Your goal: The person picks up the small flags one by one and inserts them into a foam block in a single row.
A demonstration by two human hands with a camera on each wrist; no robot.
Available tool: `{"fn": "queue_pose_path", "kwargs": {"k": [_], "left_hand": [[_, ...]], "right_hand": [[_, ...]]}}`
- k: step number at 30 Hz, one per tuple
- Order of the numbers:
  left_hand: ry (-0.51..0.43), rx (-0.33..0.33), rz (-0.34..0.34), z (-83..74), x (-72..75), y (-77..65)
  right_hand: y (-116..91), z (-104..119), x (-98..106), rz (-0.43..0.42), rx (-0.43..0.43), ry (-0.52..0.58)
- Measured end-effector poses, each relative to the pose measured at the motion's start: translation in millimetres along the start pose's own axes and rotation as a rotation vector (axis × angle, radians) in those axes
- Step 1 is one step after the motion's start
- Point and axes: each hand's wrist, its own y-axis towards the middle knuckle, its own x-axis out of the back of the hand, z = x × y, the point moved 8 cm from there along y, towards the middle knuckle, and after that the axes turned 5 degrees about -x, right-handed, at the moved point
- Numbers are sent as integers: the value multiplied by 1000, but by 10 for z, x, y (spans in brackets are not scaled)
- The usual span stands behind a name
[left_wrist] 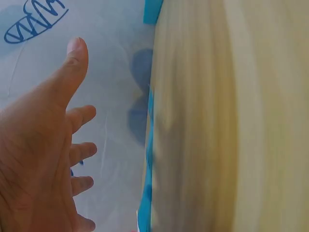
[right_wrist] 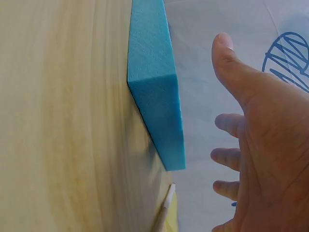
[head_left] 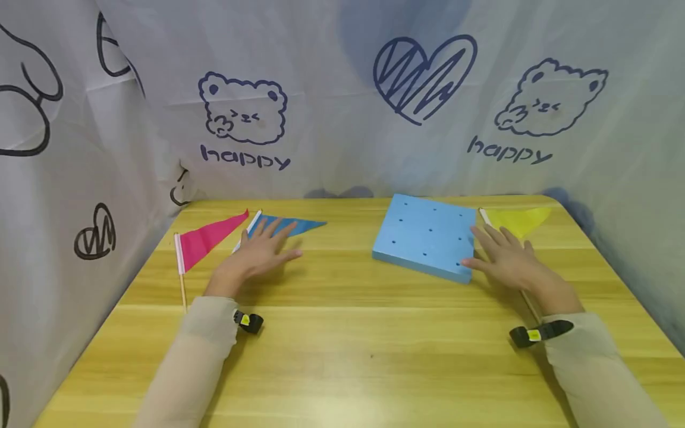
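Observation:
My left hand (head_left: 258, 252) hovers over the blue flag (head_left: 297, 226) with its fingers spread, and it covers most of that flag's stick. In the left wrist view its palm and thumb show with nothing held. To its left lies a pink flag (head_left: 211, 239) on a thin wooden stick. My right hand (head_left: 511, 261), fingers also spread, is above the stick of the yellow flag (head_left: 519, 221), beside a light blue foam block (head_left: 428, 235) dotted with several small holes. The right wrist view shows this hand apart from the block's corner (right_wrist: 157, 96).
Everything lies on a wooden table (head_left: 342, 356). White cloth (head_left: 332, 119) with drawn bears and hearts hangs behind it and at both sides. A wrist camera on a black strap (head_left: 250, 322) sits on each sleeve.

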Motion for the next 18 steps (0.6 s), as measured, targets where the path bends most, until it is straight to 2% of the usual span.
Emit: {"fn": "queue_pose_path", "kwargs": {"k": [9, 14, 18], "left_hand": [[-36, -69, -4, -326, -79, 196], [-50, -115, -2, -476, -148, 354], [-59, -151, 10, -585, -180, 500]], "right_hand": [[50, 163, -37, -27, 80, 38], [83, 231, -72, -54, 139, 63], [118, 251, -107, -53, 149, 87]]}}
